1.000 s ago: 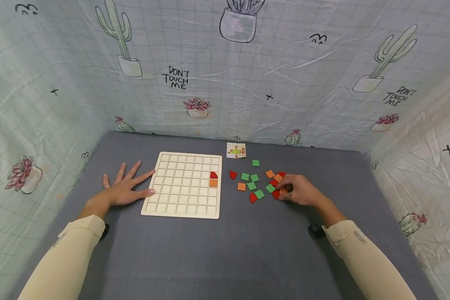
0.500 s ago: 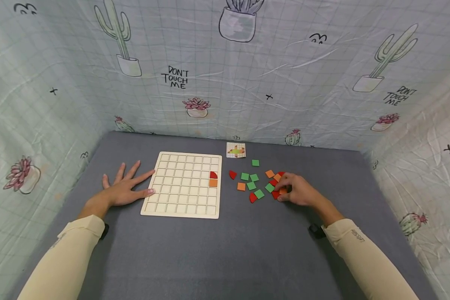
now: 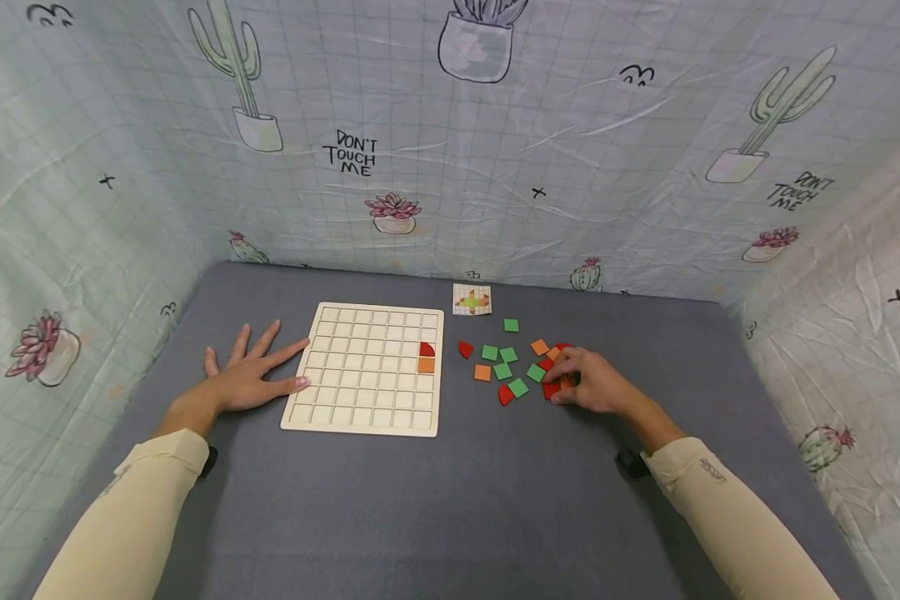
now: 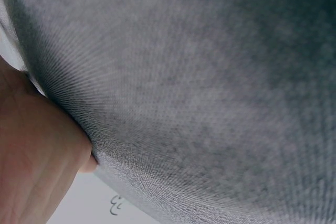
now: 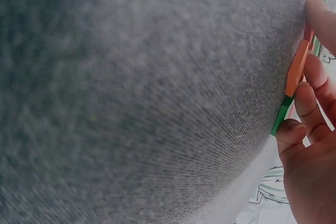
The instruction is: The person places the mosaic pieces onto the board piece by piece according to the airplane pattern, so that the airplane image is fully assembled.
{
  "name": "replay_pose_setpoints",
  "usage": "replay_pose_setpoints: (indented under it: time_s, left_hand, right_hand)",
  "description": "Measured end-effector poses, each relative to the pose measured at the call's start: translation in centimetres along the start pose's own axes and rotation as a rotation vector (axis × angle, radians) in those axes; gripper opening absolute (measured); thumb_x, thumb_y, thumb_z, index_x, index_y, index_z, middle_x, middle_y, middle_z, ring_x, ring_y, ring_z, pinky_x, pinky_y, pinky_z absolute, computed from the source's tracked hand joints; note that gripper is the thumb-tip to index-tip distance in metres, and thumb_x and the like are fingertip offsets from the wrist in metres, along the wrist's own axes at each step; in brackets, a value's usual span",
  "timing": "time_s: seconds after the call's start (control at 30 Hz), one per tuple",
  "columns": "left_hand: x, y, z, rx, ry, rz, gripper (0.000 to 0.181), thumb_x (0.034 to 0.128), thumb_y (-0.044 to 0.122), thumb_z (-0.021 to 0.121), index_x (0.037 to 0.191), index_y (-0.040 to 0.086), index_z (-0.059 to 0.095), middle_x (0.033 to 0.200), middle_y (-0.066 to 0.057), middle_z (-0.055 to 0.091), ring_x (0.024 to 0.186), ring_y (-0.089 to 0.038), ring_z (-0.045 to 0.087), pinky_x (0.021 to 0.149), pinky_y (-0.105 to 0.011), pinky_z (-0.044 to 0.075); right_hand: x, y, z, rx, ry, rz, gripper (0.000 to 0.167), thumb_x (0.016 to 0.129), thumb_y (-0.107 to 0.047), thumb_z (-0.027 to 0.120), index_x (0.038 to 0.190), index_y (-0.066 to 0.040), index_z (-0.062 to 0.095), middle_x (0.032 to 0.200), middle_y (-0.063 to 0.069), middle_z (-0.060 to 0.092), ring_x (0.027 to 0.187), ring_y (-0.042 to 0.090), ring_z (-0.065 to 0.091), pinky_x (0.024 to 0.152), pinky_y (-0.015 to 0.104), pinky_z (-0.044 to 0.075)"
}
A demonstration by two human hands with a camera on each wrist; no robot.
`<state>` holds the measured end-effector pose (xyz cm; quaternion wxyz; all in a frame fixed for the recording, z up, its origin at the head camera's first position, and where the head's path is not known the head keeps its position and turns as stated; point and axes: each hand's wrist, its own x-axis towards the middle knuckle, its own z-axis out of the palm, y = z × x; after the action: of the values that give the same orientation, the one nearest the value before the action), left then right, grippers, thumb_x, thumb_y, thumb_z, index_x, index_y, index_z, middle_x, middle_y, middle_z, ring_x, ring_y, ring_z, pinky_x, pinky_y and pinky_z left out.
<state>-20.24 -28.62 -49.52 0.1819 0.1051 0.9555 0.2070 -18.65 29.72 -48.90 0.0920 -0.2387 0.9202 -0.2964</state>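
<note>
My left hand lies with its fingers spread on the dark grey table, thumb and forefinger touching the left edge of a cream gridded board. Over on the right, my right hand reaches palm down into loose tiles, thumb and forefinger bent around the edges of a red tile. Its full outline is partly covered by the fingers. A green square tile lies just left of the fingertips. In the right wrist view, an orange tile and a green tile lie by the other curled fingers.
On the board sit a red quarter-circle tile and an orange square tile. A small pattern card lies behind. Several tiles, including a red one, are scattered between board and right hand. Fabric hangs around the table.
My right hand has shifted slightly left among the tiles. The green square beside its fingertips has slid a little left and up. The left hand and board stay put.
</note>
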Motion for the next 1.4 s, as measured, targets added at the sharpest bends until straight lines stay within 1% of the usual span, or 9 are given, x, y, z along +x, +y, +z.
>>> replay_pose_setpoints:
  time_s: [0.27, 0.47, 0.6, 0.7, 0.8, 0.87, 1.07, 1.3, 1.4]
  left_hand:
    - [0.3, -0.4, 0.3, 0.003, 0.006, 0.007, 0.083, 0.0914, 0.080, 0.055, 0.163, 0.053, 0.022, 0.178, -0.004, -0.012, 0.158, -0.049, -0.026, 0.103, -0.085, -0.028]
    - [0.2, 0.1, -0.1, 0.031, -0.011, -0.010, 0.086, 0.0925, 0.078, 0.055, 0.165, 0.044, 0.024, 0.178, -0.010, -0.010, 0.157, -0.053, -0.023, 0.104, -0.085, -0.026]
    - [0.0, 0.1, -0.1, 0.020, -0.007, -0.001, 0.086, 0.0915, 0.079, 0.055, 0.164, 0.047, 0.023, 0.178, -0.009, -0.011, 0.157, -0.053, -0.024, 0.104, -0.085, -0.026]
    - [-0.1, 0.1, -0.1, 0.012, 0.001, 0.002, 0.085, 0.0910, 0.080, 0.055, 0.163, 0.050, 0.023, 0.178, -0.007, -0.011, 0.158, -0.051, -0.025, 0.104, -0.085, -0.026]
    - [-0.2, 0.3, -0.2, 0.025, -0.011, -0.004, 0.086, 0.0926, 0.079, 0.054, 0.165, 0.044, 0.024, 0.178, -0.009, -0.010, 0.158, -0.052, -0.023, 0.105, -0.085, -0.026]
    - [-0.2, 0.4, -0.3, 0.044, -0.023, -0.009, 0.087, 0.0939, 0.077, 0.054, 0.166, 0.040, 0.024, 0.178, -0.012, -0.010, 0.157, -0.054, -0.022, 0.105, -0.086, -0.024]
    - [-0.2, 0.6, -0.4, 0.055, -0.035, -0.019, 0.087, 0.0944, 0.076, 0.054, 0.167, 0.038, 0.023, 0.177, -0.012, -0.010, 0.157, -0.054, -0.022, 0.106, -0.087, -0.022]
    - [-0.1, 0.1, -0.1, 0.003, -0.001, -0.001, 0.084, 0.0925, 0.078, 0.055, 0.164, 0.048, 0.023, 0.178, -0.008, -0.011, 0.157, -0.051, -0.025, 0.104, -0.084, -0.028]
    - [0.0, -0.2, 0.0, -0.002, 0.004, 0.000, 0.084, 0.0917, 0.080, 0.053, 0.163, 0.051, 0.022, 0.178, -0.006, -0.012, 0.158, -0.050, -0.026, 0.104, -0.084, -0.029]
  right_hand:
    - [-0.1, -0.1, 0.2, -0.017, 0.005, -0.023, 0.018, 0.082, -0.011, 0.089, 0.098, -0.013, 0.082, 0.104, 0.004, 0.069, 0.100, 0.020, 0.054, 0.084, 0.037, 0.047]
    - [0.0, -0.3, 0.4, -0.027, 0.028, -0.046, 0.015, 0.084, -0.012, 0.088, 0.096, -0.012, 0.080, 0.103, 0.002, 0.072, 0.096, 0.017, 0.055, 0.081, 0.034, 0.049]
    - [0.0, -0.6, 0.4, -0.023, 0.040, -0.043, 0.014, 0.083, -0.010, 0.088, 0.094, -0.011, 0.080, 0.101, 0.003, 0.073, 0.091, 0.016, 0.055, 0.077, 0.033, 0.048]
    - [0.1, -0.9, 0.4, -0.031, 0.044, -0.029, 0.013, 0.084, -0.011, 0.088, 0.094, -0.012, 0.080, 0.100, 0.002, 0.074, 0.091, 0.016, 0.057, 0.082, 0.036, 0.050]
    - [0.1, -1.1, 0.3, -0.040, 0.045, -0.017, 0.013, 0.084, -0.012, 0.088, 0.095, -0.013, 0.080, 0.101, 0.002, 0.075, 0.093, 0.017, 0.059, 0.087, 0.041, 0.051]
    - [0.1, -1.2, 0.3, -0.043, 0.043, -0.014, 0.014, 0.085, -0.013, 0.088, 0.095, -0.013, 0.079, 0.102, 0.003, 0.075, 0.093, 0.018, 0.059, 0.087, 0.042, 0.051]
    - [0.2, -1.5, 0.4, -0.048, 0.043, -0.026, 0.015, 0.084, -0.013, 0.088, 0.096, -0.012, 0.079, 0.103, 0.004, 0.076, 0.091, 0.017, 0.060, 0.084, 0.039, 0.053]
    - [0.3, -1.5, 0.6, -0.024, 0.025, -0.031, 0.014, 0.086, -0.013, 0.087, 0.097, -0.012, 0.079, 0.105, 0.006, 0.076, 0.082, 0.013, 0.057, 0.073, 0.030, 0.050]
    - [0.4, -1.6, 0.6, -0.013, 0.025, -0.033, 0.015, 0.085, -0.012, 0.087, 0.098, -0.013, 0.079, 0.106, 0.005, 0.075, 0.083, 0.013, 0.058, 0.073, 0.029, 0.050]
